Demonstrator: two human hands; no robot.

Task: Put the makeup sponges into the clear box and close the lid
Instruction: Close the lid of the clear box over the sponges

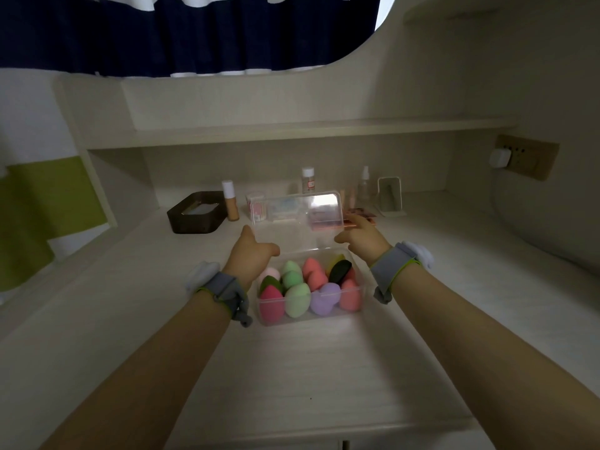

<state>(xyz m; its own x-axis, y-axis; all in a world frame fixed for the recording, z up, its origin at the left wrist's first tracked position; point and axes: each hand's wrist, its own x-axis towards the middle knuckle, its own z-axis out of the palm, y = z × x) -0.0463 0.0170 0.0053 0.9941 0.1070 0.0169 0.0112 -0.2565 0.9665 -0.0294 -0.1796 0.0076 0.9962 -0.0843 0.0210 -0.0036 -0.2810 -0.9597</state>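
A clear box [358, 290] stands on the white desk in front of me, filled with several makeup sponges [297, 298] in pink, green, purple, coral and dark green. Its clear lid [292, 219] is raised upright behind the box. My left hand [251, 258] is at the lid's left edge and my right hand [360, 237] at its right edge, fingers against the lid. Whether the fingers truly grip the lid is hard to tell, but both touch it.
A dark brown tray [194, 219] sits at the back left. A foundation bottle [231, 201], a cotton swab box [256, 207], small bottles [308, 180] and a small mirror stand [389, 198] line the back wall. A wall socket [519, 157] is at right.
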